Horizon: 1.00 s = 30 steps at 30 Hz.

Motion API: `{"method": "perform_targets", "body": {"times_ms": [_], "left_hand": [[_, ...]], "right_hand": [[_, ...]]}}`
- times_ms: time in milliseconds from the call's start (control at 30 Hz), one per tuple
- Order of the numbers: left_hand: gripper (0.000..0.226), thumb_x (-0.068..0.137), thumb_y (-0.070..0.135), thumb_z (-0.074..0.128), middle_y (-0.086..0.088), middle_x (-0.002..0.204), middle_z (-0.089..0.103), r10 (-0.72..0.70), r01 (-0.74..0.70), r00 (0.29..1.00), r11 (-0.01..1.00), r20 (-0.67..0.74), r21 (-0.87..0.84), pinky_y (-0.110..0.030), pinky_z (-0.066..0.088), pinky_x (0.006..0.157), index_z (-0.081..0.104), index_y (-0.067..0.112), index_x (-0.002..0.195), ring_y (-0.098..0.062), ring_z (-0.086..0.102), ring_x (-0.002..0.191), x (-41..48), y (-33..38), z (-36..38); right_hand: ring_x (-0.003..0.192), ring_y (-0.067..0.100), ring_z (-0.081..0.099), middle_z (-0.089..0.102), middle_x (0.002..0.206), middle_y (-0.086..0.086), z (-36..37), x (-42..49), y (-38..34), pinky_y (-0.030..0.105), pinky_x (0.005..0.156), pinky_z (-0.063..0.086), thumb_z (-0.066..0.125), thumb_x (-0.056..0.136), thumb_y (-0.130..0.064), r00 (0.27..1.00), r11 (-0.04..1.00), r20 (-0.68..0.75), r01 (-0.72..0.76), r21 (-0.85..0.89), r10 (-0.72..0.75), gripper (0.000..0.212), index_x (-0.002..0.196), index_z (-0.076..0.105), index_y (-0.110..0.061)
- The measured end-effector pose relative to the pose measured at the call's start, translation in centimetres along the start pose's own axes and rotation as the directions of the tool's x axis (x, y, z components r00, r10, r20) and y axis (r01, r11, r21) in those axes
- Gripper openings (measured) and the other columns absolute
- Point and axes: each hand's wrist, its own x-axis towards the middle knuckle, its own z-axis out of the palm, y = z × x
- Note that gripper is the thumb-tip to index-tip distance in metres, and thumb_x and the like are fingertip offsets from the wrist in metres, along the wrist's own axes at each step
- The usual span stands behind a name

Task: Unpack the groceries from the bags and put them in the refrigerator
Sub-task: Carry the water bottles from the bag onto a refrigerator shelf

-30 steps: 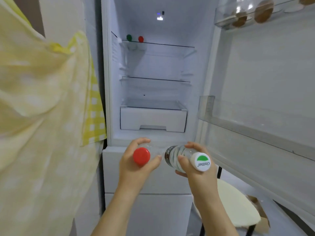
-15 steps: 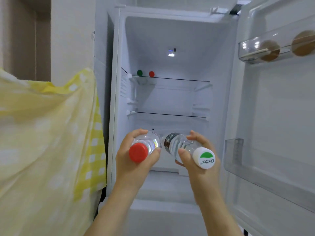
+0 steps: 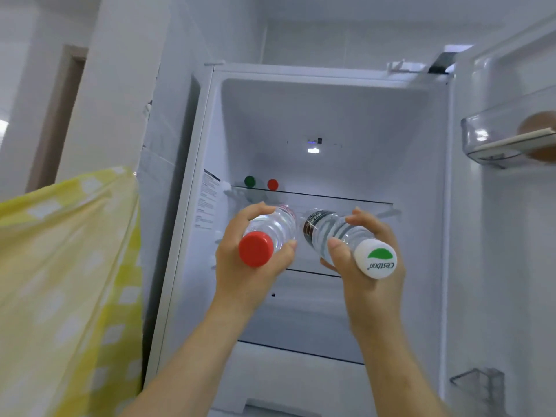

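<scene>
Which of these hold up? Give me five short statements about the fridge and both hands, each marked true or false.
1. The left hand grips a red-capped bottle. True.
2. The right hand holds a carton. False: it grips a white-capped bottle.
3. The refrigerator is closed. False: it stands open, with its shelves showing.
4. A green cap and a small red cap show at the back of the upper shelf. True.
5. The yellow checked cloth is to the right of the refrigerator. False: it is on the left.
</scene>
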Motion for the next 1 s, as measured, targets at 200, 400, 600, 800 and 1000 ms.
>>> {"method": "perform_targets", "body": {"times_ms": [200, 400, 600, 800, 1000], "left_hand": [[0.045, 0.056, 0.030, 0.075, 0.036, 0.096, 0.057, 0.067, -0.068, 0.997, 0.997, -0.033, -0.042, -0.010, 0.045, 0.078, 0.054, 0.041, 0.094, 0.009, 0.055, 0.092, 4.7, -1.9, 2.1], [0.043, 0.059, 0.020, 0.073, 0.041, 0.088, 0.055, 0.065, -0.066, 0.998, 0.994, -0.008, -0.085, -0.033, 0.054, 0.080, 0.054, 0.040, 0.092, 0.010, 0.055, 0.081, 9.6, -4.6, 3.5], [0.039, 0.056, 0.024, 0.071, 0.036, 0.080, 0.056, -0.007, 0.009, 1.000, 0.994, 0.019, -0.113, -0.037, 0.055, 0.082, 0.056, 0.041, 0.087, 0.005, 0.056, 0.080, 13.9, -7.5, 5.2], [0.036, 0.054, 0.022, 0.071, 0.019, 0.082, 0.054, -0.102, 0.109, 0.994, 0.978, 0.049, -0.178, -0.049, 0.057, 0.074, 0.058, 0.036, 0.085, -0.016, 0.058, 0.085, 16.9, -9.6, 6.4], [0.035, 0.066, 0.015, 0.077, 0.012, 0.083, 0.056, -0.094, 0.109, 0.983, 0.990, 0.155, -0.091, -0.046, 0.058, 0.071, 0.057, 0.032, 0.090, -0.029, 0.060, 0.091, 19.3, -11.2, 7.4]], "right_hand": [[0.115, 0.018, 0.053, 0.055, 0.114, -0.021, 1.3, 4.5, 2.6, 0.056, 0.087, 0.049, 0.067, 0.068, -0.035, 0.987, 0.988, 0.057, 0.151, -0.030, -0.149, 0.033, 0.094, 0.058, -0.053], [0.109, 0.023, 0.057, 0.056, 0.114, -0.005, 2.7, 8.9, 5.3, 0.055, 0.086, 0.050, 0.067, 0.065, -0.034, 0.988, 0.987, 0.017, 0.156, -0.034, -0.156, 0.032, 0.092, 0.058, -0.049], [0.099, 0.022, 0.059, 0.059, 0.109, 0.002, 4.2, 12.1, 7.8, 0.054, 0.083, 0.051, 0.067, 0.064, -0.033, 0.989, 0.983, 0.024, 0.149, -0.103, -0.147, 0.031, 0.091, 0.057, -0.045], [0.076, 0.011, 0.056, 0.055, 0.076, -0.019, 5.0, 15.2, 9.1, 0.043, 0.063, 0.057, 0.068, 0.071, -0.011, 0.999, 0.999, 0.018, -0.032, -0.029, 0.033, 0.027, 0.082, 0.055, -0.031], [0.076, 0.014, 0.056, 0.055, 0.079, -0.007, 5.4, 17.8, 11.0, 0.032, 0.058, 0.057, 0.060, 0.082, -0.001, 0.993, 0.991, 0.013, -0.118, -0.061, 0.119, 0.027, 0.081, 0.053, -0.028]]}}
